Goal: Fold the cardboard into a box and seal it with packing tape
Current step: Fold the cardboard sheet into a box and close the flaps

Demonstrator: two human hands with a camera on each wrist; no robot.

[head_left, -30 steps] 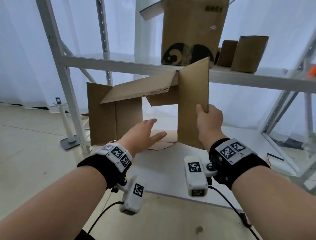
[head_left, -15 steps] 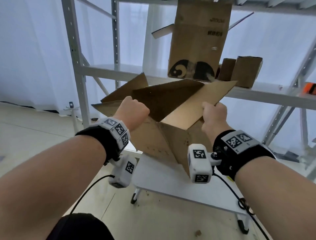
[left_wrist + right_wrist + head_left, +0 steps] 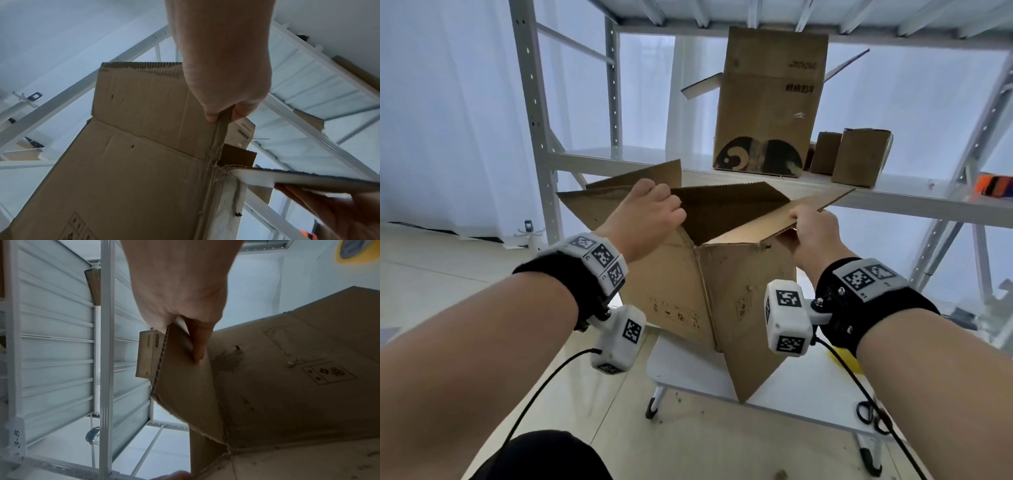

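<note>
A brown cardboard box [image 3: 722, 287] stands opened up and tilted, one corner toward me, above a low white table [image 3: 801, 394]. Its top flaps stick up and out. My left hand [image 3: 654, 212] grips the edge of the left top flap [image 3: 148, 104], thumb on one side and fingers on the other. My right hand [image 3: 811, 229] pinches the right top flap [image 3: 180, 369], which lies nearly level. A yellow roll of packing tape [image 3: 357, 251] shows at the top corner of the right wrist view. In the head view a yellow bit [image 3: 842, 359] peeks from behind my right wrist.
Black-handled scissors [image 3: 873, 416] lie at the table's right front. A white metal shelf rack [image 3: 722, 171] stands behind, carrying a tall printed carton [image 3: 767, 106] and two small cartons [image 3: 859, 157]. An orange object [image 3: 993, 185] sits at the shelf's far right. Floor tiles show crumbs.
The cardboard went from lying sideways on the table to being lifted and opened upward. My left hand moved from flat and open to gripping the left flap; my right hand kept its flap.
</note>
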